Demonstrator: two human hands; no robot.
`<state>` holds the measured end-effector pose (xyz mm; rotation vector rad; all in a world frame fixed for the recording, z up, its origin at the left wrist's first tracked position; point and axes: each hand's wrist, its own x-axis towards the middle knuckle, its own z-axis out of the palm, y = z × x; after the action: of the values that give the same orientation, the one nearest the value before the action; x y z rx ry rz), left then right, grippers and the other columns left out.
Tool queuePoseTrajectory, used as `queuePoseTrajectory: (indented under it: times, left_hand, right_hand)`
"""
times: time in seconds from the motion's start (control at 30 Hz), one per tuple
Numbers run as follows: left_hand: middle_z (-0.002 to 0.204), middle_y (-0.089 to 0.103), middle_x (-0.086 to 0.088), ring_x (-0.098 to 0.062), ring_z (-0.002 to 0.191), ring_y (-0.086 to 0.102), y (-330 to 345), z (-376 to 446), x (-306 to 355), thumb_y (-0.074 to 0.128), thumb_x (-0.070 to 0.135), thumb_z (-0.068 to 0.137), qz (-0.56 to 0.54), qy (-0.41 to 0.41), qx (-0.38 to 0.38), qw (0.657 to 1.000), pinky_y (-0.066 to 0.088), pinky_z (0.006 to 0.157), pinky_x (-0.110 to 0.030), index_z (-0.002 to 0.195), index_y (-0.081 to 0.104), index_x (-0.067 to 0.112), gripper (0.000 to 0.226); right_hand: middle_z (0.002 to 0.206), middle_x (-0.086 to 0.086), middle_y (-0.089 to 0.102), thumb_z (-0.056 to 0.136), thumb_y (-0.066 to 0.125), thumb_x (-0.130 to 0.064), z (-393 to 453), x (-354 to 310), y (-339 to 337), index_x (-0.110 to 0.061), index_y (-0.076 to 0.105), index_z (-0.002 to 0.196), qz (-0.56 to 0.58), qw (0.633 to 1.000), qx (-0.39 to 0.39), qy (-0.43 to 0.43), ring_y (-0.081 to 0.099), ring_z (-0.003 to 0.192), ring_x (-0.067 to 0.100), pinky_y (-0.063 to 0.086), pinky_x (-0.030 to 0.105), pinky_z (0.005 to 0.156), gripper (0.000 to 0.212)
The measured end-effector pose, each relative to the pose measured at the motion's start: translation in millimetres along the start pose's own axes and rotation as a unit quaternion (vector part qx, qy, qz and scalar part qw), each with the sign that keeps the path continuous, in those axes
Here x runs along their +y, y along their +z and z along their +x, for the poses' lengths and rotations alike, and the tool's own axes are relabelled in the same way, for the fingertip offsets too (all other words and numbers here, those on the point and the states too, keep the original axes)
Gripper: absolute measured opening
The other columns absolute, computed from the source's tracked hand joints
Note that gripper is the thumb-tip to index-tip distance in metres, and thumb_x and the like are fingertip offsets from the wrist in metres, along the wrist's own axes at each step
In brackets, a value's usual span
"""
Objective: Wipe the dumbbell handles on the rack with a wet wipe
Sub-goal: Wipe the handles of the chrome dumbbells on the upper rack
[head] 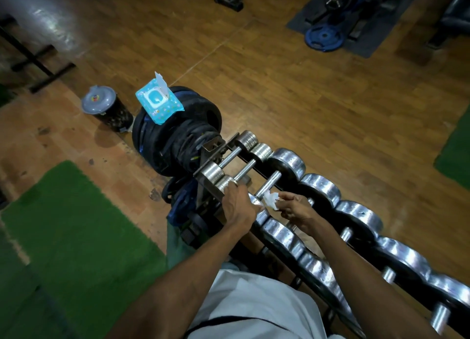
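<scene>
Mid-frame, wet wipe (270, 200) is pinched in right hand (295, 209) against the third dumbbell handle (267, 184) for rubbing. That dumbbell's near head is clamped by left hand (237, 203), likely to stop rolling on rack (207, 150).

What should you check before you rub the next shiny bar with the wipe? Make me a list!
1. Wipe in hand: ok. The right hand pinches the white wet wipe.
2. Wipe on the bar: ok. It touches the near end of the third dumbbell handle.
3. Dumbbell held steady: ok. The left hand rests on the near dumbbell heads.
4. Wipe clean enough: cannot tell, it is crumpled and small.
5. Spare wipes ready: ok. The blue wipe pack sits with its flap open on the stacked weight plates.
6. Bin for the used wipe: ok. The lidded bin stands on the floor.
</scene>
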<state>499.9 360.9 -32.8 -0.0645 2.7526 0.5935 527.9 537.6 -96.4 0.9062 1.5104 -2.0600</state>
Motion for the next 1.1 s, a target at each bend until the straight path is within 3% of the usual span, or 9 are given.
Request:
queuePoseTrajectory:
  times: [0.23,0.33,0.47,0.57,0.7,0.8,0.9,0.97,1.1]
  left_hand:
    - [0.124,0.05,-0.011,-0.029,0.118,0.049,18.5,-24.0,19.4,0.081,0.023,0.081,0.006,0.048,0.024,0.999,0.049,0.098,-0.041,0.116,0.061,0.011,0.042]
    - [0.124,0.052,-0.009,-0.028,0.12,0.049,24.2,-31.9,24.4,0.079,0.028,0.082,0.01,0.059,0.011,0.998,0.048,0.098,-0.038,0.116,0.062,0.013,0.04]
    - [0.124,0.058,-0.006,-0.027,0.117,0.055,26.9,-41.5,24.4,0.079,0.028,0.083,0.015,0.08,-0.015,0.997,0.051,0.097,-0.039,0.115,0.067,0.019,0.036]
    - [0.118,0.069,-0.004,-0.024,0.11,0.066,31.1,-43.2,21.4,0.078,0.024,0.087,-0.049,0.096,-0.054,0.993,0.056,0.09,-0.037,0.121,0.071,0.016,0.036]
    - [0.112,0.075,-0.001,-0.022,0.102,0.069,36.0,-40.1,15.8,0.06,0.016,0.091,-0.168,0.068,-0.106,0.978,0.058,0.089,-0.037,0.113,0.076,0.019,0.028]
    - [0.101,0.075,-0.006,-0.016,0.068,0.07,38.0,-42.0,17.6,0.065,0.007,0.094,-0.293,-0.004,-0.181,0.939,0.06,0.062,-0.03,0.108,0.071,0.02,0.02]
    - [0.085,0.07,-0.006,-0.002,0.042,0.059,44.8,-46.6,17.8,0.075,0.005,0.091,-0.365,-0.022,-0.239,0.899,0.047,0.042,-0.019,0.108,0.068,0.011,0.019]
    - [0.078,0.069,-0.006,-0.004,0.046,0.06,53.5,-48.9,17.3,0.078,0.008,0.09,-0.383,-0.029,-0.233,0.894,0.049,0.046,-0.019,0.093,0.071,0.009,0.008]
    - [0.073,0.069,-0.006,-0.022,0.066,0.062,65.1,-53.9,17.4,0.084,0.022,0.085,-0.402,-0.071,-0.199,0.891,0.059,0.072,-0.039,0.078,0.07,0.01,0.02]
  right_hand:
    - [0.094,0.001,0.063,0.086,0.063,0.012,-21.1,6.4,-9.7,-0.017,0.08,0.112,-0.013,0.999,0.002,-0.03,0.056,0.079,0.013,0.044,0.024,0.061,0.042]
    - [0.091,0.006,0.065,0.085,0.063,0.015,-32.4,13.6,-13.6,-0.01,0.079,0.112,-0.004,0.999,0.032,-0.04,0.055,0.078,0.02,0.042,0.026,0.057,0.039]
    - [0.084,0.008,0.072,0.086,0.067,0.013,-48.8,19.4,-16.9,-0.004,0.074,0.11,0.034,0.993,0.105,-0.047,0.064,0.068,0.023,0.053,0.028,0.057,0.031]
    - [0.087,0.011,0.071,0.087,0.06,0.017,-61.8,20.2,-17.6,-0.002,0.073,0.107,0.051,0.992,0.11,-0.038,0.065,0.07,0.023,0.055,0.027,0.057,0.03]
    - [0.082,0.013,0.07,0.09,0.052,0.018,-83.1,23.8,-15.2,-0.003,0.071,0.1,0.104,0.989,0.099,-0.037,0.066,0.061,0.018,0.052,0.024,0.052,0.03]
    - [0.08,0.011,0.072,0.094,0.051,0.01,-97.8,28.4,-12.6,-0.003,0.07,0.106,0.123,0.986,0.106,-0.026,0.066,0.058,0.016,0.052,0.024,0.052,0.026]
    - [0.082,0.012,0.067,0.094,0.05,0.007,-109.8,33.5,-13.7,-0.008,0.068,0.105,0.131,0.981,0.142,-0.025,0.061,0.054,0.015,0.045,0.022,0.045,0.026]
    - [0.081,0.011,0.067,0.093,0.053,0.004,-118.6,36.7,-16.4,-0.008,0.067,0.102,0.138,0.974,0.176,-0.025,0.06,0.059,0.018,0.044,0.022,0.044,0.02]
    - [0.075,0.009,0.07,0.095,0.056,-0.002,-134.1,46.5,-22.8,-0.008,0.069,0.097,0.177,0.957,0.227,-0.023,0.067,0.062,0.02,0.048,0.025,0.043,0.014]
